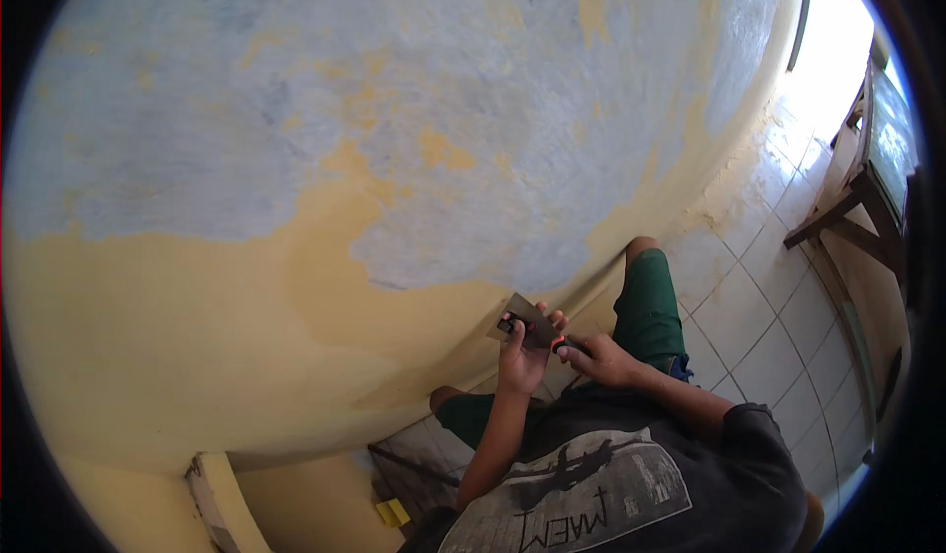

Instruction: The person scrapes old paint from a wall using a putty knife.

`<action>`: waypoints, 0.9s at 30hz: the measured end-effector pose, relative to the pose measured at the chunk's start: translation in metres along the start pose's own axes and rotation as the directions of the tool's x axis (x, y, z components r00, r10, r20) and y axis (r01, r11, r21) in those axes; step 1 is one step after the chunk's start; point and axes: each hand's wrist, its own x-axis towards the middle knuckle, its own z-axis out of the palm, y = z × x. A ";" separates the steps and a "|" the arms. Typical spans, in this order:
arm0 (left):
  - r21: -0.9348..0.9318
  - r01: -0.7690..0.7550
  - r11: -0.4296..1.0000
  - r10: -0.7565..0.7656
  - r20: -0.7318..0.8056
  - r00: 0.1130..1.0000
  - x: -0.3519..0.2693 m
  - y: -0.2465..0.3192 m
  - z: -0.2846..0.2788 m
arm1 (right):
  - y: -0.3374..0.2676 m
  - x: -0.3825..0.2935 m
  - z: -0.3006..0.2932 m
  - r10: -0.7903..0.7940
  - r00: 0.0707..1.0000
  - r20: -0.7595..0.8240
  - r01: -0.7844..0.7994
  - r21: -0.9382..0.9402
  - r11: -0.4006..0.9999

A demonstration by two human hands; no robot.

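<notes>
My right hand (600, 359) is closed around the red and black handle of a putty knife, whose wide metal blade (523, 315) points up and left. Against that blade, my left hand (523, 364) holds a small dark and red tool (510, 322), probably a second scraper; its exact form is partly hidden by my fingers. Both hands are close together in front of my chest, near the lower part of a wall (414, 257). Grey-white filler covers much of the wall's yellow paint in uneven patches.
Tiled floor (768, 294) with pale smears runs along the wall on the right. A wooden-framed piece of furniture (850, 205) stands at the far right. At the lower left are a wall ledge (229, 501) and a yellow object (392, 513).
</notes>
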 end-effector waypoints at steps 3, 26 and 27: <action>0.004 0.033 0.999 -0.033 -0.007 0.999 -0.001 0.003 -0.013 | 0.000 0.000 -0.005 -0.001 1.000 0.001 0.001 -0.059 0.998; 0.082 -0.055 0.995 0.069 -0.177 0.982 0.007 0.003 -0.008 | 0.005 0.021 -0.008 -0.059 0.997 -0.043 0.054 -0.114 0.992; 0.086 -0.071 0.994 0.083 -0.152 0.985 0.006 0.006 -0.008 | 0.003 0.021 -0.009 -0.052 0.998 -0.041 0.047 -0.115 0.992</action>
